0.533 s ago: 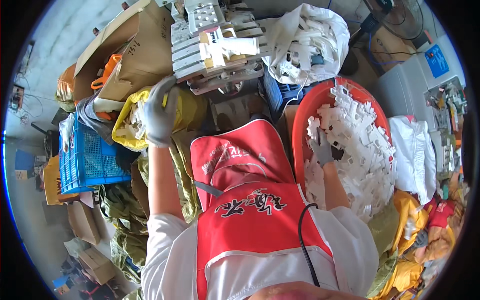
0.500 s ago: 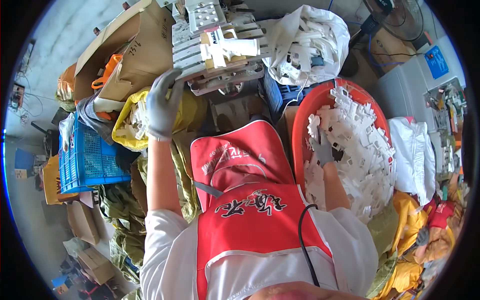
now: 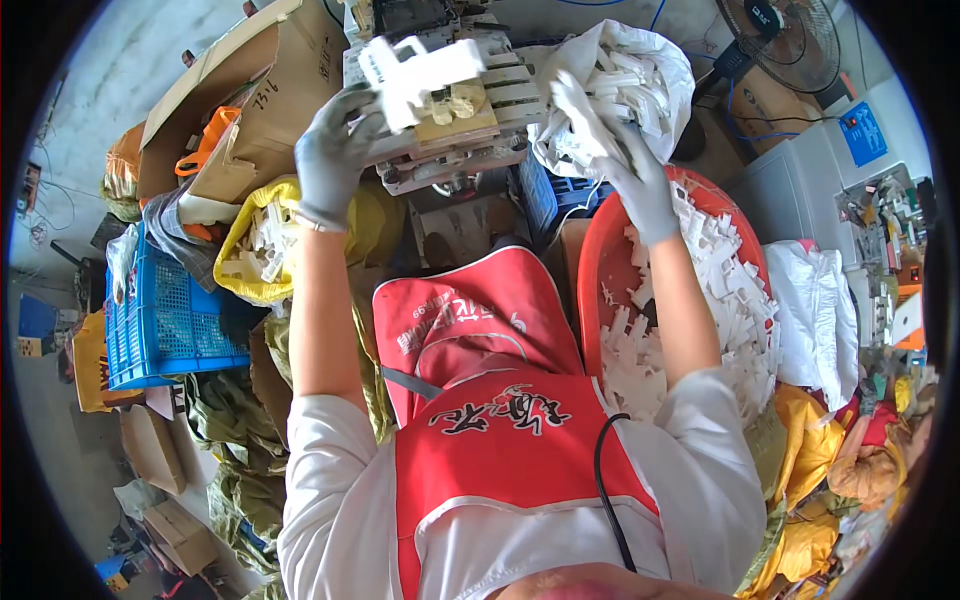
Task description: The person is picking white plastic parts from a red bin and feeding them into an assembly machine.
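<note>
Currently, left hand (image 3: pixel 335 160): gray-gloved; fingers bent and nearly closed, gripping the lower-left edge of the first part; exact contact points blurred.
First part (image 3: pixel 430 76): bright white, blocky and branched; squared loop at upper left, thick arm extending right, shorter leg pointing down; tilted, outlines smeared.
First part position: over the tan fixture block (image 3: pixel 455 131) on the slatted machine bed (image 3: pixel 513 93); contact between part and block cannot be told.
Right hand (image 3: pixel 640 185): gray-gloved; thumb and fingers partly closed around the lower end of the second part.
Second part (image 3: pixel 578 115): white, elongated, slanting up-left; surface detail blurred.
Second part position: in front of the white sack (image 3: pixel 650 90), near the red tub (image 3: pixel 590 300).
Red tub contents: loose white pieces (image 3: pixel 728 265), heaped.
</note>
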{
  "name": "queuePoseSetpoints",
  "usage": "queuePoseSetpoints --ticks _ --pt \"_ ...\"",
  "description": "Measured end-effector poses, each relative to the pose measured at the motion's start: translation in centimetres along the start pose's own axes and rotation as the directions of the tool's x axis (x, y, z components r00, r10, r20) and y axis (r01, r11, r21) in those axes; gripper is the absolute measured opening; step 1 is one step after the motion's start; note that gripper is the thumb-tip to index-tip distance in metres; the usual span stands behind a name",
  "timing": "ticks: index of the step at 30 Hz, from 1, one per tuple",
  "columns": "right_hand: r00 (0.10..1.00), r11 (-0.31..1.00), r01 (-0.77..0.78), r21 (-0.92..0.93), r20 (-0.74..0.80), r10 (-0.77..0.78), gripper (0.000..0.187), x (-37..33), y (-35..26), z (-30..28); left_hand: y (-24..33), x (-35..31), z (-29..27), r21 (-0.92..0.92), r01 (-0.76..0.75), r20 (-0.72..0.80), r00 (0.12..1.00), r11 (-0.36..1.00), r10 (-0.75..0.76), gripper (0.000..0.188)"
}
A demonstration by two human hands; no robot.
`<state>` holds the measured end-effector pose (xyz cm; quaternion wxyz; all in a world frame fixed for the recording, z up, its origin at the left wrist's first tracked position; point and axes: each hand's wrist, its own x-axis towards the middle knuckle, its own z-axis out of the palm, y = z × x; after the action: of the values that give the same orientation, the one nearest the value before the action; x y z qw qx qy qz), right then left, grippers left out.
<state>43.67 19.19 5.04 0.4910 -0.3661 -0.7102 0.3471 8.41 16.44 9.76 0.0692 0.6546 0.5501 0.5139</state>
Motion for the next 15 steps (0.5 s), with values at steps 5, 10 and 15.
queuePoseSetpoints --ticks 5,10,15 --pt "0.914 0.904 0.370 -0.214 0.258 -0.313 0.043 8.0 -2.0 5.5 -3.6 -7.1 -4.5 0.037 0.135 -0.188 0.974 0.990 -0.126 0.021" --pt "0.778 0.767 0.526 -0.367 0.572 -0.259 0.043 10.8 -2.5 7.3 -4.7 -15.6 -8.7 -0.090 0.330 -0.265 0.902 0.940 -0.342 0.021" --pt "0.665 0.541 0.739 -0.400 0.561 -0.494 0.043 9.3 -2.6 6.4 -6.3 -22.0 -10.6 0.001 0.525 -0.316 0.808 0.851 -0.498 0.022"
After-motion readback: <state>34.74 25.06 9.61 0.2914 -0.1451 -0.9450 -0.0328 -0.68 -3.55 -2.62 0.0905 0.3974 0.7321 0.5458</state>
